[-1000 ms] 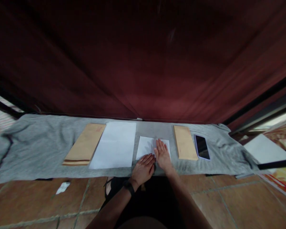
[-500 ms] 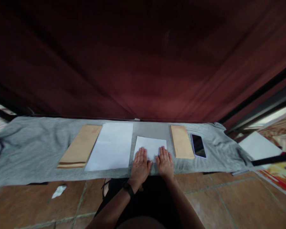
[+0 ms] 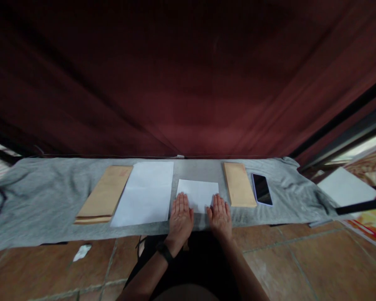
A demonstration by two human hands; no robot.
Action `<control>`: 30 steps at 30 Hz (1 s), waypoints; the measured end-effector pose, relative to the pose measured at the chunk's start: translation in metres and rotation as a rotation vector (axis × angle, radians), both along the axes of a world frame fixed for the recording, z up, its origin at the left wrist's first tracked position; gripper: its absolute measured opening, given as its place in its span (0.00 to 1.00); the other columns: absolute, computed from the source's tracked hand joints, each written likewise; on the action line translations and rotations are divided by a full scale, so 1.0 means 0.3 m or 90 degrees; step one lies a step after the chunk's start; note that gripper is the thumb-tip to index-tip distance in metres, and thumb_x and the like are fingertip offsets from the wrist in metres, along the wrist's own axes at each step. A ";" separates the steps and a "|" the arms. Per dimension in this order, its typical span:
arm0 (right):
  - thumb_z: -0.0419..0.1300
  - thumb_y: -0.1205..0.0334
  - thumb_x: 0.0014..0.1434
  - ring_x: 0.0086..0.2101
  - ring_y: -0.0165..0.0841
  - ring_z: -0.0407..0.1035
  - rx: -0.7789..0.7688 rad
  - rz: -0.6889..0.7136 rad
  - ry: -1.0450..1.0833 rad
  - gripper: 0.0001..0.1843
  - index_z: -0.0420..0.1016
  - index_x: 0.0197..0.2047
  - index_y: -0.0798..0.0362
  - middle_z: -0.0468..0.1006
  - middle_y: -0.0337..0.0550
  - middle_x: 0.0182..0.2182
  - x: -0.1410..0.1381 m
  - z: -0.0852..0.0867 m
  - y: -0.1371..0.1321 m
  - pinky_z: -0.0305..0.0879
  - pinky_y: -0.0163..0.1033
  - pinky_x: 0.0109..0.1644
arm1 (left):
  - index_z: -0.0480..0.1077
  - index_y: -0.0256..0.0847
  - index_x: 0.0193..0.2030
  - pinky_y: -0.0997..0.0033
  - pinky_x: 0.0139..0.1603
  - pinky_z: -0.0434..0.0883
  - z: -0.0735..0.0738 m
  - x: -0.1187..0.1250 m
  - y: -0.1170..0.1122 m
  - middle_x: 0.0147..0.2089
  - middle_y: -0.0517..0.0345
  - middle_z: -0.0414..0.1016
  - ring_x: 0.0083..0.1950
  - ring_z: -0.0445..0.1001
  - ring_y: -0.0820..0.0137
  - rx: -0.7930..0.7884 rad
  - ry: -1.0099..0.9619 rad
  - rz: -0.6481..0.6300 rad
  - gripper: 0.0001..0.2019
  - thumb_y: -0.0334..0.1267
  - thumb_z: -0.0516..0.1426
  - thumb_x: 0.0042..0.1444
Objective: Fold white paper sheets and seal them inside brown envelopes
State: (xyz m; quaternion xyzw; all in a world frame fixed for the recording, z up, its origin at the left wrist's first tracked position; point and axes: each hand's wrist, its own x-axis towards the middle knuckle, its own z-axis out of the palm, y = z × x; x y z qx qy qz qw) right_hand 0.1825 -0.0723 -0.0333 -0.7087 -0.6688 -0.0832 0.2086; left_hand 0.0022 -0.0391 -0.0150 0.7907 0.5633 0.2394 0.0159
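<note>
A small white sheet of paper [image 3: 200,193], perhaps folded, lies on the grey cloth in front of me. My left hand [image 3: 181,217] rests flat over its near left corner, fingers stretched forward. On the near right corner lies my right hand [image 3: 219,215], also flat with fingers out. Neither hand grips anything. To the left is a larger white paper [image 3: 146,192], and beyond it a pile of brown envelopes [image 3: 105,192]. Right of my hands sits another stack of brown envelopes [image 3: 240,184].
A phone [image 3: 262,189] lies right of the envelopes. The grey cloth [image 3: 59,188] covers a long narrow table against a dark red curtain [image 3: 188,104]. A white scrap [image 3: 82,252] is on the tiled floor [image 3: 313,246]. White board-like sheet [image 3: 347,187] stands at far right.
Both hands have slid slightly apart, the left one to the left and the right one a little to the right. The small paper stays in place.
</note>
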 end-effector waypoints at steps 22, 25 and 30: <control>0.43 0.51 0.73 0.66 0.48 0.58 0.010 0.001 0.021 0.35 0.44 0.76 0.60 0.58 0.60 0.69 -0.001 0.008 0.003 0.49 0.58 0.70 | 0.48 0.28 0.74 0.45 0.74 0.52 -0.030 0.105 0.270 0.75 0.37 0.51 0.77 0.46 0.53 -0.024 -0.013 0.018 0.33 0.48 0.44 0.69; 0.43 0.51 0.73 0.66 0.49 0.58 0.011 0.003 0.016 0.35 0.44 0.75 0.61 0.59 0.62 0.69 -0.002 0.009 0.004 0.49 0.58 0.70 | 0.48 0.27 0.74 0.44 0.74 0.52 -0.024 0.091 0.258 0.75 0.35 0.51 0.77 0.46 0.51 -0.026 -0.017 0.049 0.34 0.49 0.44 0.69; 0.43 0.51 0.73 0.66 0.49 0.58 0.018 0.006 0.016 0.35 0.44 0.75 0.61 0.59 0.62 0.69 -0.003 0.008 0.006 0.49 0.59 0.69 | 0.51 0.22 0.72 0.48 0.75 0.50 -0.003 0.069 0.240 0.75 0.32 0.51 0.77 0.46 0.52 -0.060 0.025 0.065 0.34 0.48 0.45 0.69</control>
